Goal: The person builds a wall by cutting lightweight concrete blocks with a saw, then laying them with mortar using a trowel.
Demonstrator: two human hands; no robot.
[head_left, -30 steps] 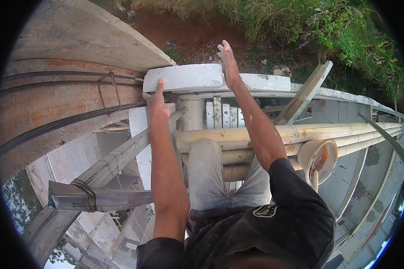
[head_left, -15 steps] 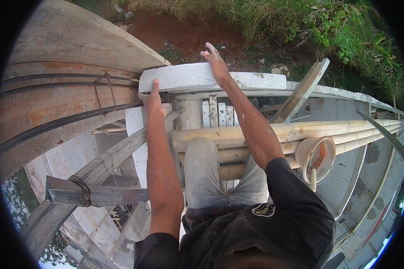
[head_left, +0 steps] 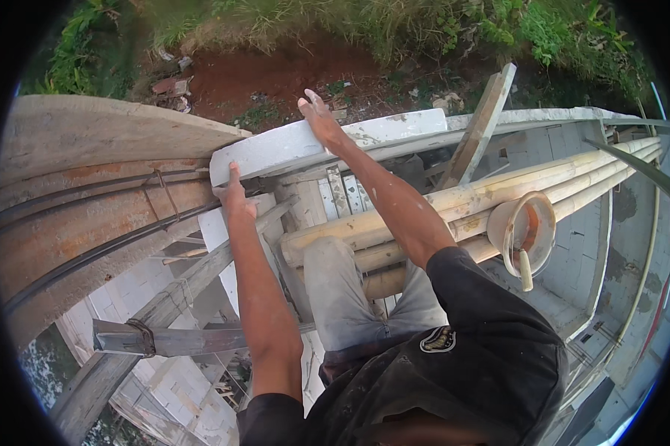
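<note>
Though the white block [head_left: 272,154] seems laid along the wall [head_left: 528,117], left of another block [head_left: 398,128], it isn't yet released: the left hand [head_left: 234,199] thumbs its left end, grip unclear; the right hand [head_left: 323,125] spreads open over its right end.

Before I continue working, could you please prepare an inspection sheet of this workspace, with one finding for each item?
Surface: pale bamboo poles run side by side beneath the person's legs.
Job's things: a white block lies along the wall top, a second white block showing to its right.
Clutter: a pale bucket at the poles, a tool handle over its rim; a slanting timber.
Hands: left hand at the block's left end, thumb on its near face; right hand at its right part, fingers spread.
Cables: nothing seen.
Surroundings: red soil and grass beyond the wall.
</note>
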